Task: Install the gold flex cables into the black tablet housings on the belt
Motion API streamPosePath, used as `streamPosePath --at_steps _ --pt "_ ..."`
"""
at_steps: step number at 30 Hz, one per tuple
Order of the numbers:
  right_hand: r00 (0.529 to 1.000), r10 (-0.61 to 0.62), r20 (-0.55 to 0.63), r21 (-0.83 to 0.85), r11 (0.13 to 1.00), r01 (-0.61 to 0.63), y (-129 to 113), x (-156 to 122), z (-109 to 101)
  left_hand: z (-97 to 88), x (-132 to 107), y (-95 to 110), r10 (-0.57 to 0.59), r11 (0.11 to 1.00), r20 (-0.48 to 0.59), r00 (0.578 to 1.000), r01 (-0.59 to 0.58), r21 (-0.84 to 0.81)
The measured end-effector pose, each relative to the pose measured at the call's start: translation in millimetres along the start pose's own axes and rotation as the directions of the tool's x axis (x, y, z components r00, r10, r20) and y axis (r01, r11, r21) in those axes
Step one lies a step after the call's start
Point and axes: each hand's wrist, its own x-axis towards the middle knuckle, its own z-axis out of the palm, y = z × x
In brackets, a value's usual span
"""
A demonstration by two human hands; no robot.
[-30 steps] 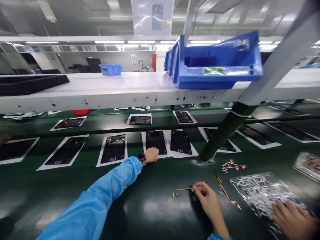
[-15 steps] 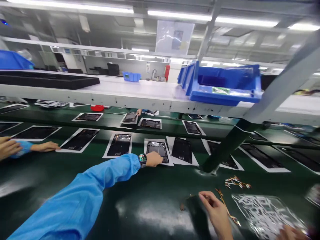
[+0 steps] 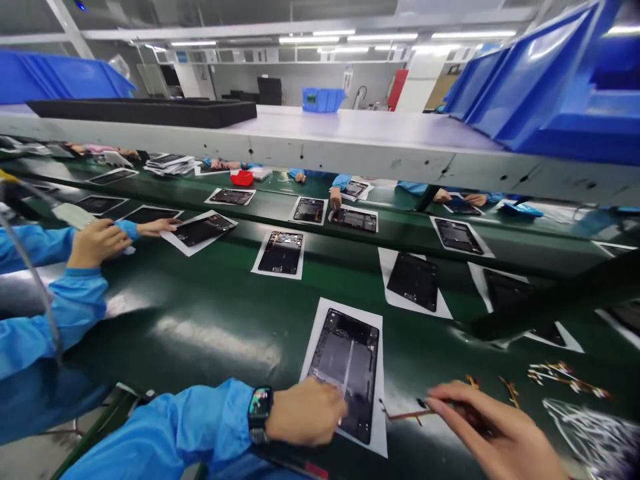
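An opened tablet housing, dark with a grey middle, lies on a white sheet close in front of me. My left hand, with a watch on its wrist, rests over the lower left edge of the housing with its fingers curled onto it. To the right of the sheet, my right hand pinches a thin orange-brown flex cable between thumb and forefinger. The cable's free end reaches toward the sheet's right edge. Part of the housing's lower left is hidden under my left hand.
More flex cables lie at right, above a clear bag of white strips. A dark post slants across the right side. Tablet housings on sheets line the green bench. Co-worker's hands are at left. Blue bins stand on the shelf.
The tablet housing and its sheet have come nearer with my left hand, out of the row. My right hand has raised a flex cable beside it. The view has turned down and left.
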Motion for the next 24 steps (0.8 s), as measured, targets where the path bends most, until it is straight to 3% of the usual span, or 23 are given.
streamPosePath --at_steps 2,4,6,8,10,12,15,19,24 --pt "0.989 0.001 0.147 0.010 1.000 -0.003 -17.1 15.3 15.0 -15.6 2.5 -10.3 -0.206 0.948 -0.115 0.972 0.169 -0.270" --pt "0.964 -0.002 0.266 0.024 1.000 -0.004 -27.5 34.5 33.5 -25.7 7.1 -16.8 -0.344 0.809 -0.163 0.925 0.203 -0.551" --pt "0.949 -0.012 0.314 0.056 0.998 -0.006 -30.0 57.7 54.3 -23.1 12.6 -20.2 -0.350 0.660 -0.132 0.927 0.144 -0.737" --pt "0.951 -0.007 0.309 0.118 0.992 -0.032 -24.5 82.8 75.8 -9.3 16.8 -23.5 -0.366 0.594 -0.086 0.926 0.162 -0.788" --pt "0.957 0.031 0.289 0.169 0.982 -0.082 -12.7 107.1 96.4 7.5 17.5 -29.7 -0.444 0.666 -0.094 0.891 0.257 -0.700" --pt "0.951 0.068 0.301 0.149 0.982 -0.118 1.6 128.3 114.8 19.6 14.8 -39.3 -0.477 0.802 -0.170 0.862 0.349 -0.484" --pt "0.940 0.085 0.330 0.051 0.993 -0.107 19.6 153.7 137.6 25.4 9.0 -55.8 -0.390 0.920 -0.217 0.895 0.372 -0.122" --pt "0.936 0.086 0.341 -0.029 0.996 -0.081 32.9 180.0 159.9 27.0 10.3 -72.6 -0.339 0.927 -0.176 0.924 0.360 0.102" --pt "0.921 0.146 0.362 -0.141 0.985 -0.101 43.6 203.0 174.2 37.2 19.6 -84.5 -0.308 0.921 -0.209 0.928 0.346 0.179"
